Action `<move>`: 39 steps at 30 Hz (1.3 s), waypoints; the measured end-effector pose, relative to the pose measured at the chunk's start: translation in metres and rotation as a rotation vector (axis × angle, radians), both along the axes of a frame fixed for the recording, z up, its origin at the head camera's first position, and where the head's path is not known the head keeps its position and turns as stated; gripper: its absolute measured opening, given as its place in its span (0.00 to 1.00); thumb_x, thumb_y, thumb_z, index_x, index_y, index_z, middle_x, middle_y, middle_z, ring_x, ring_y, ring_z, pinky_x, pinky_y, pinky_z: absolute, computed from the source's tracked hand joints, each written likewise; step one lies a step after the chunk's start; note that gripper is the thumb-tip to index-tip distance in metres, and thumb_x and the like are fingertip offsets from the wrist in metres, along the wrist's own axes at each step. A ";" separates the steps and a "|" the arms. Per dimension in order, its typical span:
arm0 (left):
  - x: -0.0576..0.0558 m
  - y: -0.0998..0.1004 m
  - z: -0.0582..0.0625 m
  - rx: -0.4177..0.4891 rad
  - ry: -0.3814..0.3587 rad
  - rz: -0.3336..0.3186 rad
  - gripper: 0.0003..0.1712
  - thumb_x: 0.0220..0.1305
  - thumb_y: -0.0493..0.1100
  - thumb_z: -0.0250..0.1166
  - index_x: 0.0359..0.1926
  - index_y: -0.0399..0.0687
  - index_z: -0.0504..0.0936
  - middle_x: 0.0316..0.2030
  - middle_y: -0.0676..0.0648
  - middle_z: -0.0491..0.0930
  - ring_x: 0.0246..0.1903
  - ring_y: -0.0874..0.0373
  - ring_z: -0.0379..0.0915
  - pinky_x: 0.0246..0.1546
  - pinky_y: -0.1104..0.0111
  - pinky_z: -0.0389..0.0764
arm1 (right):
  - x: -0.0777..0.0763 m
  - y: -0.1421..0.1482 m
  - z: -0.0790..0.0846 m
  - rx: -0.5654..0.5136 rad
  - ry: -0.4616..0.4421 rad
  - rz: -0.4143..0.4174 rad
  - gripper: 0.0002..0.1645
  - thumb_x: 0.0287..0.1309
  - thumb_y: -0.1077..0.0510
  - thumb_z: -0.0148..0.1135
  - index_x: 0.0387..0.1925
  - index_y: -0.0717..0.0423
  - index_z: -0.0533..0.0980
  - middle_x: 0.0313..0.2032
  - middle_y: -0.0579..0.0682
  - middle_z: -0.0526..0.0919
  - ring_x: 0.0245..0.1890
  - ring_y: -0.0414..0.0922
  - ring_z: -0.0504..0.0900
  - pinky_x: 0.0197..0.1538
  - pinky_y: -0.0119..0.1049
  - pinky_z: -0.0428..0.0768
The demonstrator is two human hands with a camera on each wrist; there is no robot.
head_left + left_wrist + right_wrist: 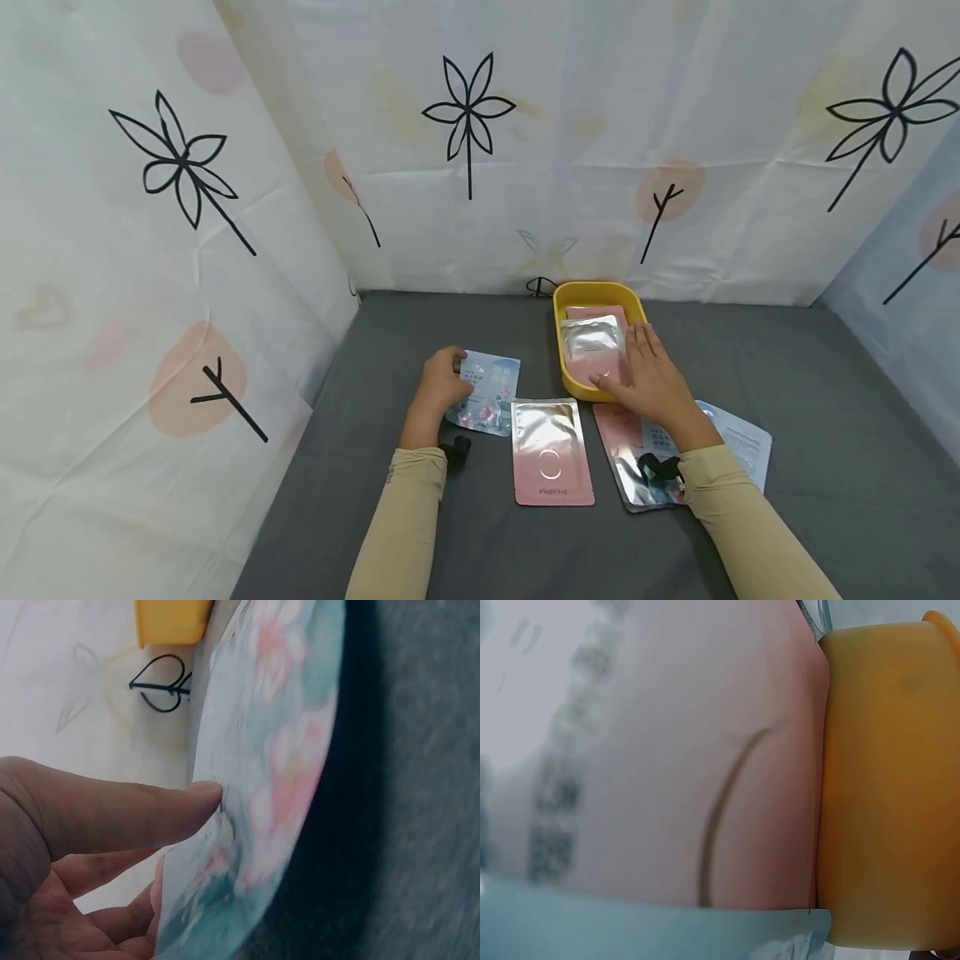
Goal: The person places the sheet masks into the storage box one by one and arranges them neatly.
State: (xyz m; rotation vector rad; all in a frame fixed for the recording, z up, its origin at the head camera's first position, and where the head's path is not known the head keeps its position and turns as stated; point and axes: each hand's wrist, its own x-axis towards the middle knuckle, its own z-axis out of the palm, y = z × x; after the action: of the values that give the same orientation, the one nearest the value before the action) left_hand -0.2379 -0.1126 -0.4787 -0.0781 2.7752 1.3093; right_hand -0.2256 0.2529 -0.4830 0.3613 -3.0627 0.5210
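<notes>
My left hand (pixel 441 385) pinches the left edge of a blue flowered sheet-mask packet (pixel 491 393), thumb on top. In the left wrist view this packet (pixel 292 772) is tilted, with a dark shadow beside it. My right hand (pixel 654 382) rests at the right rim of a yellow tub (pixel 600 289), fingers extended, thumb reaching over the front corner. Inside the tub lie pink-and-silver packets (pixel 600 360). The right wrist view shows the tub's wall (pixel 892 787) beside a pink packet surface (pixel 765 802); the hand's fingers are mostly hidden there.
A pink-and-silver packet (pixel 553 458) lies flat between my arms. Under my right wrist, overlapping packets (pixel 621 442) are partly covered by the arm, with a pale blue packet (pixel 742 437) sticking out to the right. A patterned white curtain (pixel 465 242) borders the grey tabletop (pixel 420 321).
</notes>
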 end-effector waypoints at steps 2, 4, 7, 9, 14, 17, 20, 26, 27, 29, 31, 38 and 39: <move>0.000 -0.002 0.002 0.012 -0.003 -0.006 0.31 0.57 0.26 0.71 0.64 0.38 0.80 0.51 0.36 0.81 0.47 0.45 0.76 0.41 0.58 0.80 | 0.000 0.000 0.001 0.000 0.001 -0.002 0.71 0.69 0.22 0.53 0.82 0.74 0.40 0.84 0.70 0.40 0.86 0.64 0.35 0.83 0.64 0.48; 0.000 -0.004 0.005 0.031 0.003 -0.015 0.31 0.57 0.27 0.72 0.64 0.38 0.81 0.50 0.36 0.80 0.46 0.46 0.76 0.41 0.58 0.80 | 0.000 0.000 0.001 0.002 0.003 -0.001 0.71 0.69 0.22 0.53 0.82 0.74 0.40 0.84 0.70 0.40 0.86 0.65 0.35 0.83 0.64 0.48; 0.001 -0.007 0.007 0.063 0.020 -0.035 0.31 0.59 0.27 0.71 0.65 0.39 0.81 0.50 0.37 0.79 0.45 0.47 0.75 0.42 0.59 0.80 | 0.000 0.000 0.002 0.004 -0.002 0.001 0.71 0.69 0.22 0.52 0.82 0.74 0.40 0.84 0.71 0.40 0.86 0.65 0.35 0.83 0.64 0.48; 0.002 -0.008 0.009 0.087 0.040 -0.048 0.31 0.61 0.28 0.71 0.66 0.39 0.80 0.51 0.37 0.79 0.45 0.48 0.75 0.43 0.59 0.80 | 0.000 0.001 0.001 0.005 -0.002 0.001 0.71 0.69 0.22 0.53 0.82 0.74 0.40 0.84 0.71 0.40 0.85 0.65 0.35 0.83 0.64 0.48; 0.005 -0.009 0.017 0.148 0.094 -0.058 0.28 0.66 0.29 0.69 0.67 0.38 0.81 0.52 0.37 0.79 0.45 0.49 0.75 0.42 0.61 0.79 | 0.001 0.001 0.001 -0.002 -0.004 0.000 0.71 0.69 0.23 0.53 0.82 0.74 0.40 0.84 0.71 0.40 0.85 0.65 0.35 0.83 0.64 0.48; 0.005 -0.009 0.022 0.178 0.117 -0.058 0.28 0.68 0.30 0.69 0.68 0.38 0.80 0.53 0.38 0.79 0.47 0.48 0.76 0.42 0.60 0.81 | 0.002 0.001 0.001 -0.004 -0.008 -0.002 0.71 0.69 0.22 0.53 0.82 0.74 0.39 0.84 0.71 0.40 0.86 0.65 0.35 0.83 0.65 0.48; 0.006 -0.008 0.027 0.195 0.138 -0.061 0.27 0.68 0.32 0.70 0.68 0.41 0.81 0.56 0.38 0.80 0.51 0.46 0.78 0.44 0.58 0.83 | 0.001 0.002 0.001 -0.004 -0.009 -0.002 0.72 0.69 0.22 0.52 0.82 0.74 0.39 0.84 0.71 0.39 0.86 0.64 0.34 0.83 0.65 0.47; 0.008 -0.003 0.033 0.217 0.212 -0.083 0.26 0.68 0.33 0.71 0.66 0.44 0.83 0.56 0.39 0.82 0.53 0.45 0.80 0.46 0.57 0.86 | 0.001 0.002 0.002 -0.006 -0.004 0.000 0.72 0.68 0.21 0.52 0.82 0.74 0.39 0.84 0.71 0.40 0.86 0.64 0.35 0.83 0.64 0.47; 0.009 -0.002 0.034 0.229 0.220 -0.086 0.26 0.68 0.33 0.71 0.66 0.44 0.83 0.57 0.39 0.82 0.53 0.45 0.80 0.46 0.57 0.86 | 0.001 0.001 0.002 -0.006 -0.005 -0.002 0.72 0.68 0.21 0.52 0.82 0.74 0.39 0.84 0.70 0.40 0.86 0.64 0.35 0.83 0.64 0.47; 0.011 0.002 0.038 0.259 0.231 -0.086 0.25 0.68 0.32 0.71 0.66 0.44 0.83 0.57 0.40 0.82 0.54 0.45 0.81 0.46 0.57 0.86 | 0.001 0.001 0.002 -0.005 -0.009 -0.004 0.72 0.68 0.21 0.52 0.82 0.73 0.39 0.84 0.70 0.40 0.86 0.64 0.35 0.83 0.64 0.48; 0.013 0.006 0.041 0.288 0.247 -0.089 0.25 0.68 0.31 0.71 0.65 0.44 0.84 0.58 0.40 0.82 0.54 0.45 0.81 0.47 0.58 0.86 | 0.001 0.001 0.003 -0.004 -0.013 -0.005 0.72 0.68 0.20 0.51 0.82 0.73 0.39 0.84 0.70 0.40 0.86 0.64 0.35 0.83 0.65 0.48; 0.015 0.025 0.046 0.373 0.336 -0.131 0.25 0.68 0.29 0.69 0.65 0.42 0.84 0.55 0.39 0.82 0.50 0.44 0.82 0.50 0.51 0.84 | 0.001 0.002 0.002 -0.009 -0.002 -0.001 0.72 0.67 0.21 0.52 0.82 0.74 0.40 0.84 0.71 0.41 0.86 0.64 0.35 0.83 0.65 0.48; 0.014 0.028 0.046 0.386 0.345 -0.138 0.25 0.68 0.29 0.68 0.64 0.42 0.84 0.55 0.38 0.82 0.50 0.44 0.82 0.49 0.51 0.84 | 0.001 0.002 0.001 -0.010 -0.001 -0.001 0.72 0.67 0.21 0.53 0.82 0.74 0.40 0.84 0.71 0.41 0.86 0.64 0.35 0.83 0.65 0.48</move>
State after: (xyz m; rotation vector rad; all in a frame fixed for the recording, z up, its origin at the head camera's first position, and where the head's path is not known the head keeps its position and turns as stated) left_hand -0.2235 -0.0844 -0.4323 0.3867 2.6528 1.9456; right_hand -0.2248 0.2548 -0.4819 0.3593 -3.0598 0.5362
